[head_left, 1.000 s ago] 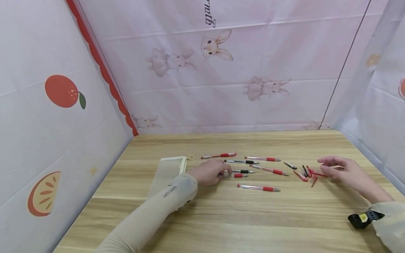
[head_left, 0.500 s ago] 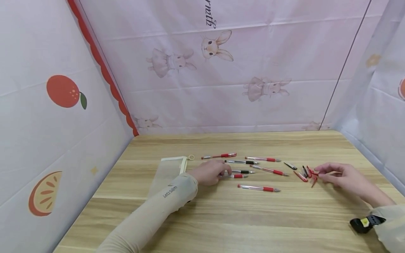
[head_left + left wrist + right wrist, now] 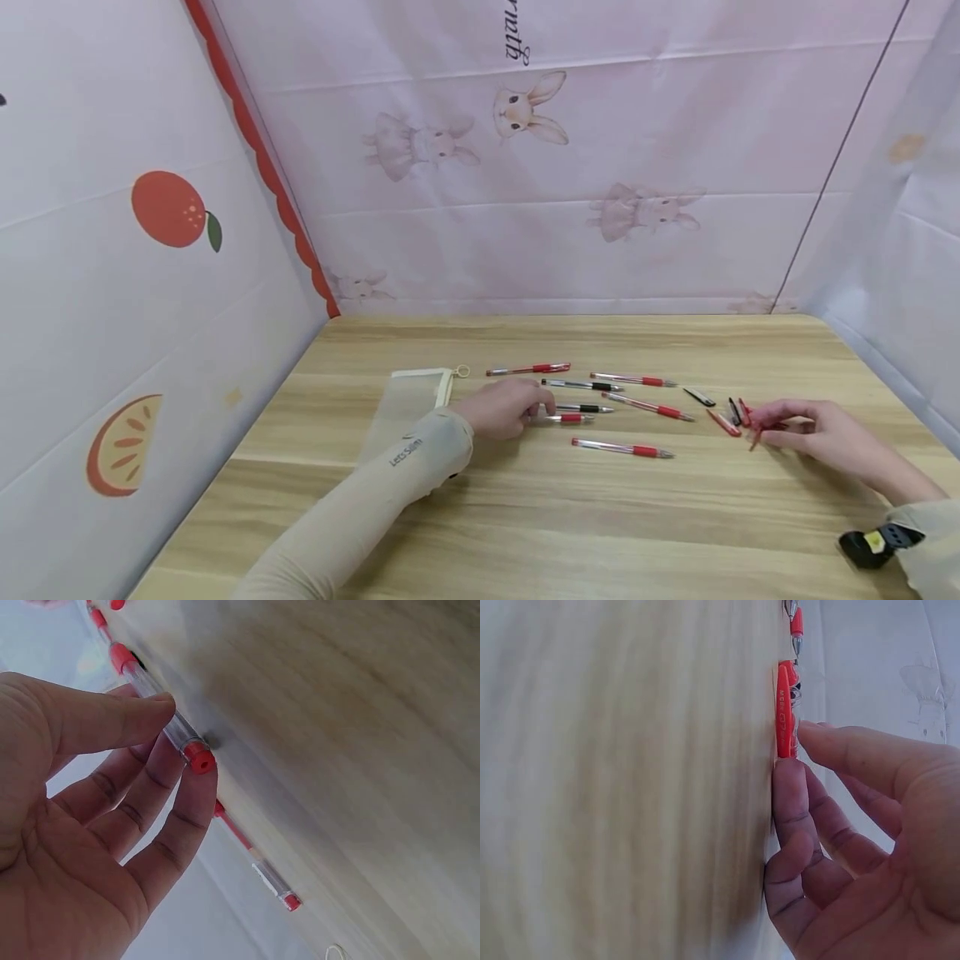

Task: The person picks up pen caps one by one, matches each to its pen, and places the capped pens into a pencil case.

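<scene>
My left hand (image 3: 502, 408) pinches the clear barrel of a red gel pen (image 3: 178, 731) near its red end plug, between thumb and fingers. A black-gripped pen (image 3: 588, 408) lies just behind it on the table. At the right, my right hand (image 3: 825, 433) is low over a small group of pen caps, its thumb and fingertips at a red pen cap (image 3: 783, 720) with white lettering. Next to those fingers are another red cap (image 3: 723, 423) and a black cap (image 3: 734, 411); a further black cap (image 3: 699, 397) lies slightly apart.
Several uncapped red and black pens, such as one red pen (image 3: 622, 447) in front, lie across the middle of the wooden table (image 3: 525, 525). A pale zip pouch (image 3: 405, 400) is partly under the left forearm. Printed fabric walls (image 3: 562, 250) enclose the back and sides.
My right hand has come in leftward and down to the caps, and its fingers have closed around a red one. The left hand keeps its pinch on the pen. The head view has shifted slightly.
</scene>
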`<state>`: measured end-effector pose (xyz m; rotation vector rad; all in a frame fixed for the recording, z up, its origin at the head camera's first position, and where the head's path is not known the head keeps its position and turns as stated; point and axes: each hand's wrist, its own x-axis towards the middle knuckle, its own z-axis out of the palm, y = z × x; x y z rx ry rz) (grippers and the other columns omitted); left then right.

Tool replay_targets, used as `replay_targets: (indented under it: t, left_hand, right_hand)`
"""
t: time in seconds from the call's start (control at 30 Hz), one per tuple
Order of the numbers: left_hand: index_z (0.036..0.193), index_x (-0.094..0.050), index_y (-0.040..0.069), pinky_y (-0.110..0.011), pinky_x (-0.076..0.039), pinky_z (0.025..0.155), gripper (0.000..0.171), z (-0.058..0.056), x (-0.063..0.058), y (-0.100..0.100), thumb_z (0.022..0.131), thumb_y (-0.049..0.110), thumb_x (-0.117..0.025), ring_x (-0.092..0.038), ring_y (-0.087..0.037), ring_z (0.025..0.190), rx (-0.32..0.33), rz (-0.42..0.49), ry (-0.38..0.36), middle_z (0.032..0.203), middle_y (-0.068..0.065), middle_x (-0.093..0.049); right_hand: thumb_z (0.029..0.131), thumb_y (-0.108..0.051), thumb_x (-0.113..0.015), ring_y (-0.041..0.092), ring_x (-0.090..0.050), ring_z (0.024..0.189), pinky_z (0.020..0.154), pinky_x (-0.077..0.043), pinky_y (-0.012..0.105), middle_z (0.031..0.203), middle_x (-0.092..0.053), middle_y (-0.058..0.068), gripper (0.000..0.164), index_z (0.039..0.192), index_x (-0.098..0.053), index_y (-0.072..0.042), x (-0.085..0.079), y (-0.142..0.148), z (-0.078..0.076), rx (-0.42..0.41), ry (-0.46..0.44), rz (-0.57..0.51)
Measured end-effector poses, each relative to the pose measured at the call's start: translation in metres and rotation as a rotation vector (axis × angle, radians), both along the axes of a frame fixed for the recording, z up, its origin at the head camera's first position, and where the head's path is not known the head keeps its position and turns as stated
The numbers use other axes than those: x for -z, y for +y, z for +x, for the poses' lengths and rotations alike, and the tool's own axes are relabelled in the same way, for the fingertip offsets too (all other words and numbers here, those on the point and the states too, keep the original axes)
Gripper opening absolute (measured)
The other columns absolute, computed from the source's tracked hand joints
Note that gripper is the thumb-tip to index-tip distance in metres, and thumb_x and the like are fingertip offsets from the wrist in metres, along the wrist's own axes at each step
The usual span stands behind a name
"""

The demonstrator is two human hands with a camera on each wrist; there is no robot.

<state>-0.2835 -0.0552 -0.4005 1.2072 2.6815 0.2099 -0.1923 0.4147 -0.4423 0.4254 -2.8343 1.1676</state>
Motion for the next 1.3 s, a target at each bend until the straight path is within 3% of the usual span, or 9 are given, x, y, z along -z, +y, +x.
replay_targets:
  t: [0.1, 0.33, 0.43, 0.6, 0.77, 1.07, 1.3]
  left_hand:
    - [0.124, -0.074, 0.026, -0.025, -0.053, 0.088, 0.046, 0.001, -0.002, -0.002, 0.096, -0.008, -0.061, -0.06, -0.011, 0.092, -0.006, 0.004, -0.005, 0.101, 0.006, -0.067]
    - [0.125, -0.074, 0.026, -0.025, -0.053, 0.089, 0.048, 0.006, -0.009, -0.007, 0.096, -0.01, -0.061, -0.059, -0.009, 0.094, -0.027, 0.033, -0.038, 0.104, 0.006, -0.068]
    - [0.125, -0.075, 0.025, -0.025, -0.054, 0.091, 0.048, 0.009, -0.012, -0.009, 0.095, -0.01, -0.062, -0.059, -0.008, 0.095, -0.036, 0.034, -0.044, 0.106, 0.005, -0.069]
    - [0.126, -0.075, 0.024, -0.025, -0.055, 0.092, 0.049, 0.012, -0.014, -0.013, 0.095, -0.012, -0.061, -0.059, -0.008, 0.096, -0.029, 0.042, -0.03, 0.107, 0.004, -0.07]
    - [0.125, -0.075, 0.023, -0.026, -0.055, 0.093, 0.05, 0.013, -0.016, -0.019, 0.094, -0.013, -0.059, -0.06, -0.009, 0.097, -0.018, 0.058, -0.022, 0.107, 0.004, -0.069]
    - [0.126, -0.076, 0.022, -0.025, -0.055, 0.088, 0.051, 0.014, -0.019, -0.028, 0.093, -0.014, -0.062, -0.061, -0.012, 0.097, -0.041, 0.094, -0.06, 0.11, 0.001, -0.073]
    - [0.125, -0.076, 0.02, -0.024, -0.054, 0.084, 0.052, 0.015, -0.021, -0.034, 0.091, -0.016, -0.061, -0.061, -0.012, 0.095, -0.029, 0.115, -0.051, 0.11, -0.002, -0.074]
  right_hand:
    - [0.094, -0.002, -0.079, -0.017, -0.062, 0.101, 0.079, -0.054, 0.009, 0.112, -0.079, -0.008, 0.016, 0.108, -0.08, -0.009, 0.0, 0.0, 0.001, -0.01, 0.003, -0.004]
    - [0.094, -0.001, -0.078, -0.019, -0.061, 0.102, 0.078, -0.054, 0.009, 0.115, -0.066, -0.039, 0.02, 0.113, -0.077, 0.002, 0.0, 0.0, 0.0, -0.04, -0.007, -0.014]
    - [0.094, -0.003, -0.079, -0.018, -0.061, 0.101, 0.077, -0.055, 0.012, 0.115, -0.065, -0.04, 0.021, 0.114, -0.078, 0.001, -0.001, 0.0, 0.001, -0.029, -0.026, 0.0]
    - [0.094, -0.009, -0.081, -0.016, -0.061, 0.097, 0.075, -0.056, 0.017, 0.113, -0.074, -0.025, 0.019, 0.113, -0.079, -0.007, -0.004, -0.001, 0.003, -0.003, -0.045, 0.064]
    - [0.094, -0.011, -0.081, -0.016, -0.061, 0.096, 0.076, -0.057, 0.018, 0.111, -0.078, -0.009, 0.02, 0.113, -0.079, -0.006, -0.007, -0.003, 0.004, 0.007, -0.064, 0.092]
    - [0.094, -0.014, -0.082, -0.014, -0.062, 0.094, 0.075, -0.056, 0.02, 0.113, -0.078, 0.002, 0.024, 0.115, -0.077, -0.004, -0.009, -0.005, 0.006, 0.018, -0.114, 0.112]
    - [0.097, -0.01, -0.078, -0.009, -0.064, 0.088, 0.071, -0.053, 0.021, 0.101, -0.079, -0.004, 0.021, 0.116, -0.076, -0.001, -0.008, -0.005, 0.007, -0.013, -0.117, 0.096]
